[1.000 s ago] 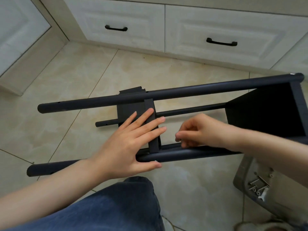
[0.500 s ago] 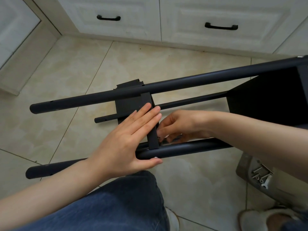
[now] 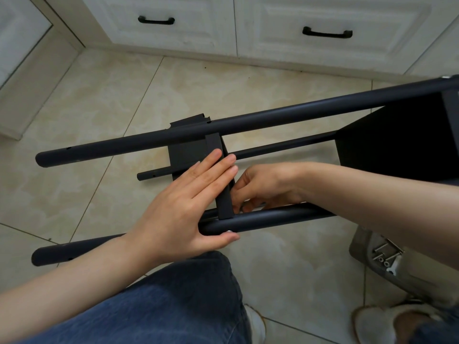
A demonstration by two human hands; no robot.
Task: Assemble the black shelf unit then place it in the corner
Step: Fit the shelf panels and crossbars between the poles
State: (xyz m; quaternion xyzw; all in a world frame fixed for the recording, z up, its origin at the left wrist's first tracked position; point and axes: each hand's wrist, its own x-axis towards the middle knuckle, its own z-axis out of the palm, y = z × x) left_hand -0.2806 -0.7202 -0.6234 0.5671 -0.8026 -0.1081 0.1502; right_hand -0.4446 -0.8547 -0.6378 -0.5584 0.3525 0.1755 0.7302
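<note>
The black shelf unit lies on its side on the tiled floor, with long round posts (image 3: 273, 115) running left to right. A small black shelf panel (image 3: 188, 152) sits between the posts near the middle, and a larger panel (image 3: 397, 137) is fixed at the right end. My left hand (image 3: 188, 202) lies flat on the small panel, thumb hooked under the near post (image 3: 268, 217) beside a silver screw head (image 3: 229, 231). My right hand (image 3: 263, 187) reaches behind the panel's edge, fingers pinched together; what they hold is hidden.
White cabinet drawers with black handles (image 3: 327, 33) line the far side. A grey tray (image 3: 387, 256) with several screws and a small wrench sits on the floor at the right. My jeans-clad knee (image 3: 178, 301) and slippered feet (image 3: 377, 324) are near the bottom.
My right hand has moved left from the near post to the inner side of the small panel. My left hand has stayed pressed on the panel. The view has shifted slightly.
</note>
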